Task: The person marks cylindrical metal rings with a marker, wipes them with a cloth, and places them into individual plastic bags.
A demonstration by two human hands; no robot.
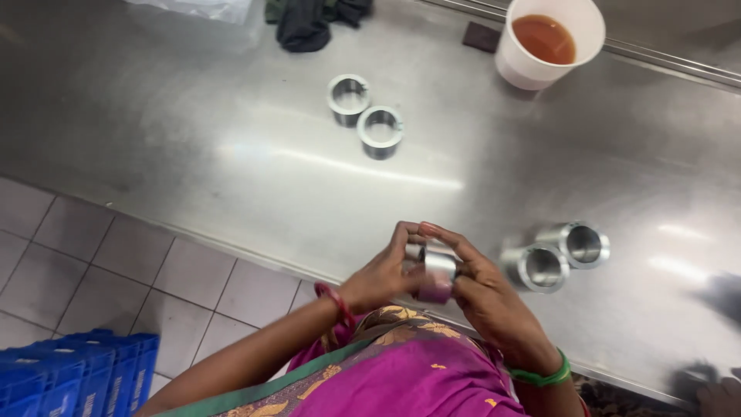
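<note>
Over the near edge of the steel surface (255,177), both hands close on one metal sleeve (438,272) between them. The left hand (382,274) pinches its left side, the right hand (482,289) wraps its right, and its long axis runs roughly upright. Just to the right lie two sleeves (557,255) on their sides; two more (364,114) stand well apart, farther back.
</note>
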